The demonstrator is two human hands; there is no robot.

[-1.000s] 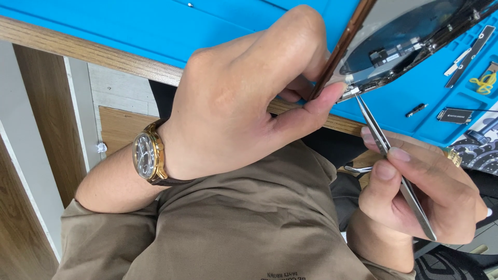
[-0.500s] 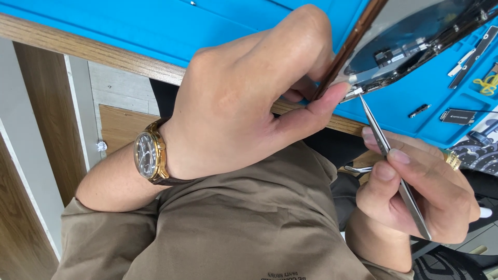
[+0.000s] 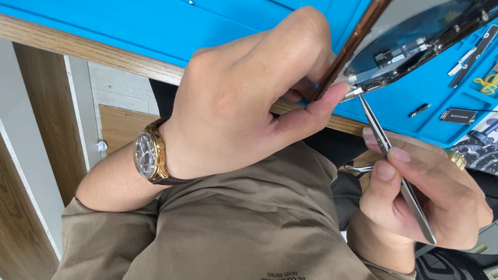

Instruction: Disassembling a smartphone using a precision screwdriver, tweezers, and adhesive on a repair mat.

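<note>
My left hand (image 3: 249,98), with a gold wristwatch (image 3: 148,155) on its wrist, grips the lower edge of an opened smartphone (image 3: 410,36) that is tilted over the blue work mat (image 3: 155,26). The phone's dark insides and its copper-coloured frame edge show. My right hand (image 3: 425,192) pinches a pair of metal tweezers (image 3: 394,166). The tweezer tips touch the phone's near corner, right beside my left thumb tip.
Small dark parts, a thin metal strip and a yellow flex piece (image 3: 487,83) lie in the mat's compartments at the right. The wooden table edge (image 3: 93,52) runs under the mat. My lap in tan fabric (image 3: 249,228) fills the lower frame.
The phone and both hands have barely shifted; the tweezer tips stay at the phone's near corner.
</note>
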